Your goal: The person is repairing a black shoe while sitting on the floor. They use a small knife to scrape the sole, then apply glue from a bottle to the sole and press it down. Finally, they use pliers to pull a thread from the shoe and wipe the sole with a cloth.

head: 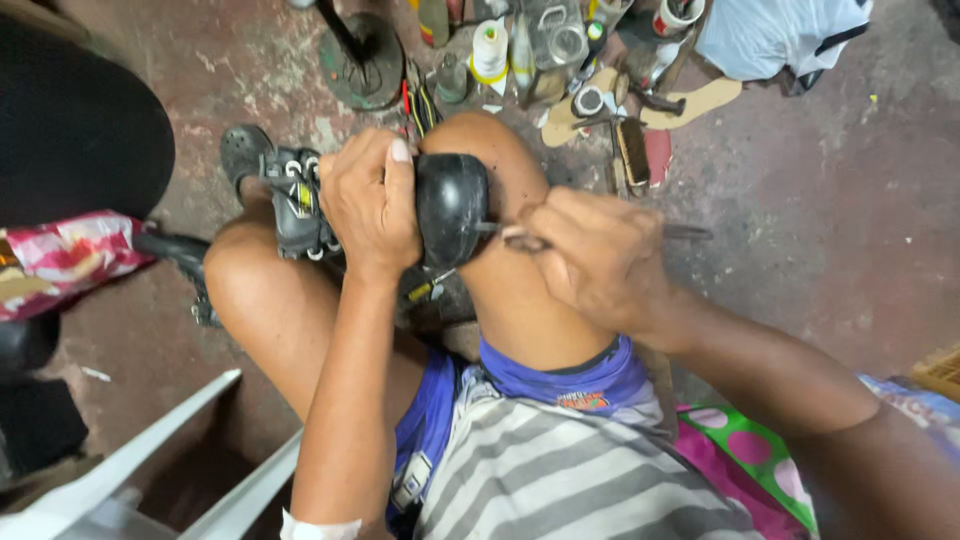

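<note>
Head view: the left hand [372,200] wraps fully closed around a black shoe [450,208], thumb on top, pressing it between the person's bare knees. The shoe's rounded end points right, its edge just beside the right knee. The right hand [598,262] is closed in a fist around a thin metal tool [600,232], whose tip touches the shoe's rounded end while its other end sticks out past the fingers to the right. Beyond the knees, close to the shoe's far edge, a clutter of things crowds the floor: a spool of white thread [489,50], a brush [632,150], a tan insole [700,100] and a round metal stand [362,62]. To the right the stained concrete floor [840,220] lies open. At the left edge sits a dark rounded mass, leaving a narrow gap beside the left knee
</note>
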